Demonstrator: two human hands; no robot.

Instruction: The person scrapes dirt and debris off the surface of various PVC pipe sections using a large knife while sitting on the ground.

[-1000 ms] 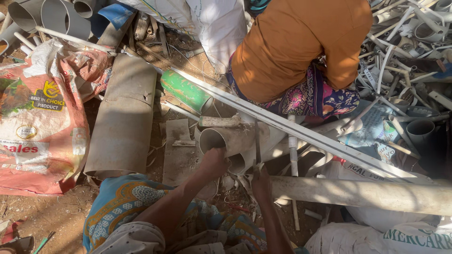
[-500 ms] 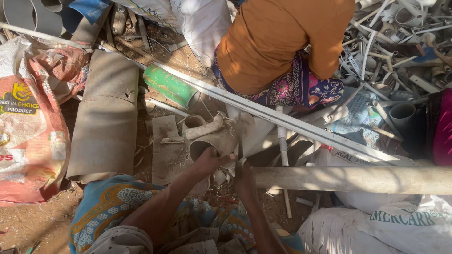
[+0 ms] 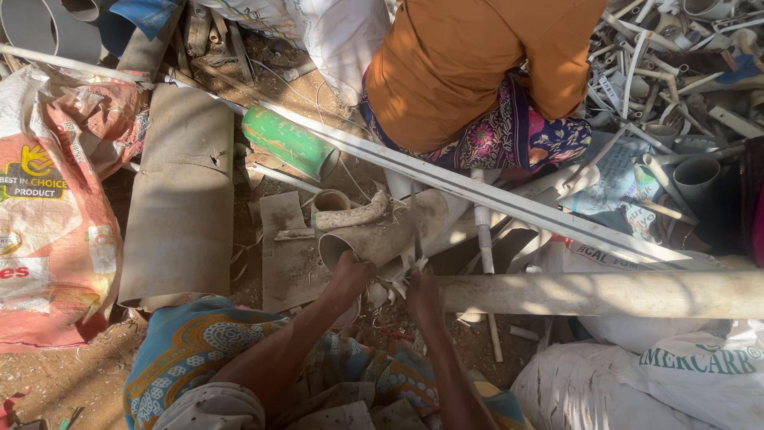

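My left hand grips the open rim of a dirty grey pipe piece lying on the ground in front of me. My right hand is closed around a thin blade-like tool that stands up against the same pipe piece. A short bent whitish pipe scrap lies across the pipe's top. My knees, under blue and yellow patterned cloth, fill the bottom of the view.
Another person in an orange top sits just beyond. A long white strip runs diagonally, a thick grey pipe lies at right, a flattened grey sheet and green pipe at left, sacks and pipe scrap around.
The view has shifted closer and lower. My left hand has moved from beside the pipe onto its rim, and my right hand has come up beside it with the tool.
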